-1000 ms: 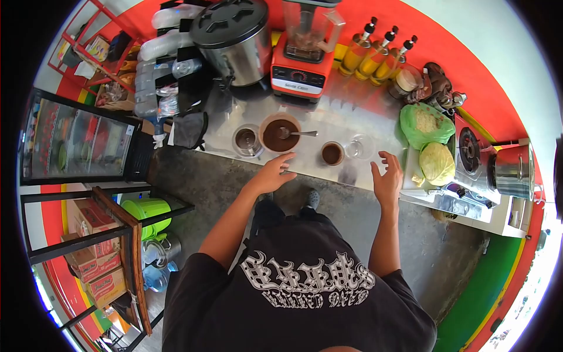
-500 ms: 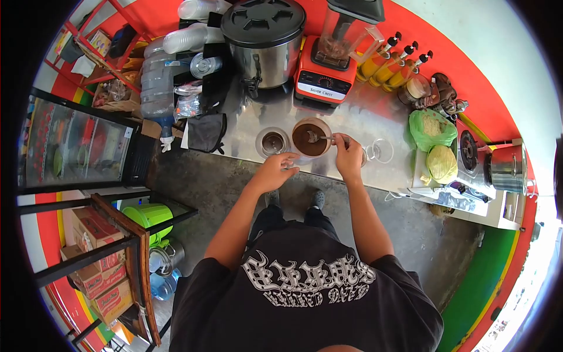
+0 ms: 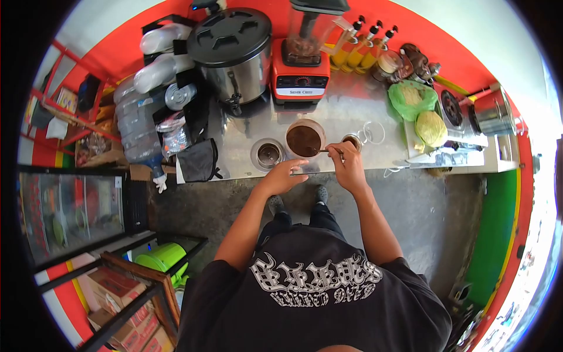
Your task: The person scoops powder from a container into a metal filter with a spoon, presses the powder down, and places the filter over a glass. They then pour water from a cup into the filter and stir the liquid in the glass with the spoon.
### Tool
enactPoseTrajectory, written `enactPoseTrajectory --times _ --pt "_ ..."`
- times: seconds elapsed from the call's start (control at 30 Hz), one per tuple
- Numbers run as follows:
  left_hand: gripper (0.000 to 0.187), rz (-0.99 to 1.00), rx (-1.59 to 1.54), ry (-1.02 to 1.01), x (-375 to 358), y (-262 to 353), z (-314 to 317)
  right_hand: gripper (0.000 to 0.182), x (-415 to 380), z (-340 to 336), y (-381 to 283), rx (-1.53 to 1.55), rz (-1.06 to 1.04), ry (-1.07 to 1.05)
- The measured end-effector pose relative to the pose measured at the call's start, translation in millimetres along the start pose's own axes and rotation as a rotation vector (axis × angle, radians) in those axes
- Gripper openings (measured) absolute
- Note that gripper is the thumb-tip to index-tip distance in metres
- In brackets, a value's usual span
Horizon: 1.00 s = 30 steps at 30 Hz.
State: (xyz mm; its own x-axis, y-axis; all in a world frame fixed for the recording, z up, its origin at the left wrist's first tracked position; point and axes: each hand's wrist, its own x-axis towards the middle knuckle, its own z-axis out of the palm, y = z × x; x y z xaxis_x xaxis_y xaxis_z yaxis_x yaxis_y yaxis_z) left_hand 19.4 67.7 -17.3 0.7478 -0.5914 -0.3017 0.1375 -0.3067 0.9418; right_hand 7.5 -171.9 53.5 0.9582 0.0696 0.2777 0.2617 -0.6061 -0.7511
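Observation:
A round tub [image 3: 288,134] of brown powder [image 3: 304,138] stands near the front edge of the steel counter. My right hand [image 3: 349,167] pinches a metal spoon [image 3: 324,151] by its handle at the tub's right side; the spoon's bowl is down at the powder and hardly shows. At the tub's front rim, my left hand [image 3: 284,178] has its fingers stretched out, holding nothing. Left of the tub sits a clear cup [image 3: 270,155] with something dark inside. A small jar [image 3: 352,140] and a clear round plastic piece [image 3: 373,133] lie beyond my right hand.
Behind the tub stand a red blender [image 3: 301,82] and a steel dispenser [image 3: 230,64]. Pump bottles [image 3: 362,53] line the wall. A cabbage [image 3: 431,129] and a green bag [image 3: 410,101] are on the right, beside a stove [image 3: 451,108]. A black cloth pouch [image 3: 198,160] lies at left.
The spoon's bowl, plainly visible over the powder before, has dropped toward the tub's lower right. My right hand stays closed on the handle. The whole view has shifted and turned slightly.

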Motion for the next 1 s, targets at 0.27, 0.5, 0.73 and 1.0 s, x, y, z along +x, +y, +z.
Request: enactPoseTrajectory --times 0.27,0.5,0.73,1.0 --pt "0.074 0.002 0.04 -0.029 18 8 11 0.026 -10 -4 28 0.676 0.646 0.466" --pt "0.087 0.017 0.102 -0.152 60 12 42 0.031 -27 -52 60 0.775 0.695 0.708" --pt "0.087 0.086 0.191 -0.035 84 35 69 0.025 -30 -82 66 0.009 0.489 0.439" --pt "0.083 0.267 0.872 0.098 104 116 69 0.011 -20 -78 92 -0.253 -0.068 0.116"
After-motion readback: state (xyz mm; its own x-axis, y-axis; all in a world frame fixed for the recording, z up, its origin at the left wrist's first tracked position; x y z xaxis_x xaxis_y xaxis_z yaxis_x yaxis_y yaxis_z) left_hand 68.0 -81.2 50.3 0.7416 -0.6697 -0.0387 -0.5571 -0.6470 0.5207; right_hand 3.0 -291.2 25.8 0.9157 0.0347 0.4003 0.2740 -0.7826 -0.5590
